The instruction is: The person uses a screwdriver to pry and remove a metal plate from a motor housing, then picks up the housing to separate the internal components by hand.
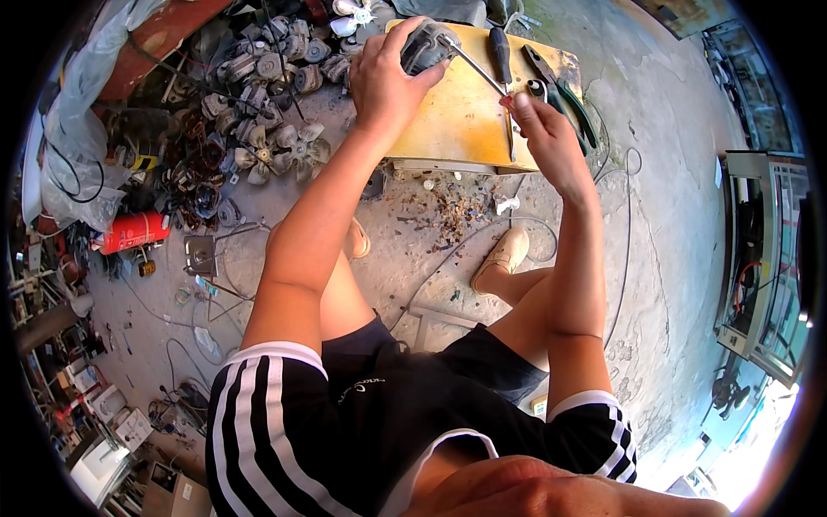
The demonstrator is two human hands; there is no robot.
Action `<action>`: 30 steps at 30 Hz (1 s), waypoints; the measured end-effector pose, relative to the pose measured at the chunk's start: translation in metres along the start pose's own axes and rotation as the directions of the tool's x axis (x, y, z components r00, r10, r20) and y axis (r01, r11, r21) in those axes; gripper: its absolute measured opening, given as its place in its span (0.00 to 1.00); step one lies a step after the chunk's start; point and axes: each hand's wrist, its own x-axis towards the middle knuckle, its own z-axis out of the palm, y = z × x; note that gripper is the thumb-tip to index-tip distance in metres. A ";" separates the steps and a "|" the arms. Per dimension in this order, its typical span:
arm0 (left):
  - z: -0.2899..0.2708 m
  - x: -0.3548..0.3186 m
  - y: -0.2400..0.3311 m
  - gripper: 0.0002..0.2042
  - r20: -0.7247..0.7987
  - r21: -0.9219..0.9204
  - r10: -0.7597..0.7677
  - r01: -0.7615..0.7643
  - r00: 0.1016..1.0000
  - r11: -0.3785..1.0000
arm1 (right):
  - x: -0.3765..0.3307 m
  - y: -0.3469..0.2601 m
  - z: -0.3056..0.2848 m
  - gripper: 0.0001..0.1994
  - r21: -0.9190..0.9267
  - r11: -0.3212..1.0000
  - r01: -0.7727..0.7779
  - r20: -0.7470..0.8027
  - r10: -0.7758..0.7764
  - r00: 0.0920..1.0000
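Note:
My left hand (385,86) is closed around a small grey electric motor (422,52) at the far left corner of a yellow wooden board (448,129). In my right hand (556,146) is a screwdriver (476,64), pinched at its reddish handle. Its metal shaft slants up and left, and the tip meets the right side of the motor. Beneath the screwdriver, a second one with a dark handle (500,53) lies on the board. Pliers with dark green handles (570,105) rest at the board's right side, next to another tool with a black-and-white end (536,88).
Many old motors (267,65) and metal fan blades (297,151) are heaped on the floor at left, near a red cylinder (136,232). Brown debris (457,211) litters the floor before the board. A grey cable (551,233) loops near my foot. A glass-fronted cabinet (767,258) stands at right.

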 end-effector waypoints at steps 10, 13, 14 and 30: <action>0.001 -0.001 0.000 0.31 -0.004 0.001 0.005 -0.005 1.000 1.000 | 0.002 0.011 0.010 0.17 -0.406 0.882 0.239 -0.302 -0.377 0.875; 0.001 -0.001 -0.001 0.31 -0.002 0.001 0.002 -0.002 1.000 1.000 | 0.000 0.005 0.014 0.20 -0.365 0.906 0.215 -0.304 -0.335 0.892; 0.001 0.000 0.000 0.31 -0.002 -0.006 -0.003 0.003 1.000 1.000 | 0.000 0.004 0.014 0.21 -0.339 0.919 0.203 -0.293 -0.308 0.905; 0.000 -0.001 0.000 0.31 0.027 -0.010 -0.032 0.032 0.999 0.999 | -0.001 0.001 0.015 0.18 -0.205 0.968 0.143 -0.210 -0.186 0.960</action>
